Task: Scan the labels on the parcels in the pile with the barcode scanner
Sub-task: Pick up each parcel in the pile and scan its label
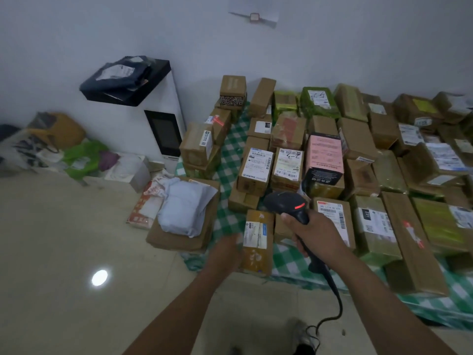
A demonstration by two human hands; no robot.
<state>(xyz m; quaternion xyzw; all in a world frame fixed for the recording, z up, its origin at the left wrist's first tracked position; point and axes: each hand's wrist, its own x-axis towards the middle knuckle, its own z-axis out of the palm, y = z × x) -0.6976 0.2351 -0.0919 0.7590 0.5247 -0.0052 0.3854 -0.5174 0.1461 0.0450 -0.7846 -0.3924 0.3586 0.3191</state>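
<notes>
Several cardboard parcels with white labels lie packed together on a green checked cloth (227, 160) on the floor. My right hand (316, 233) grips the handle of a black barcode scanner (288, 202), whose red light glows on top; its head points toward a labelled box (254, 171). The scanner's cable (332, 293) trails down toward me. My left hand (225, 252) is blurred and lies against the left side of a narrow yellow-brown parcel (256, 243) at the pile's near edge; whether its fingers curl round it is unclear.
A pale grey poly bag (183, 206) lies on flat cardboard left of the cloth. A white kiosk with a dark screen (163, 131) stands by the wall, bags heaped to its left. Tiled floor (64, 239) spreads at lower left.
</notes>
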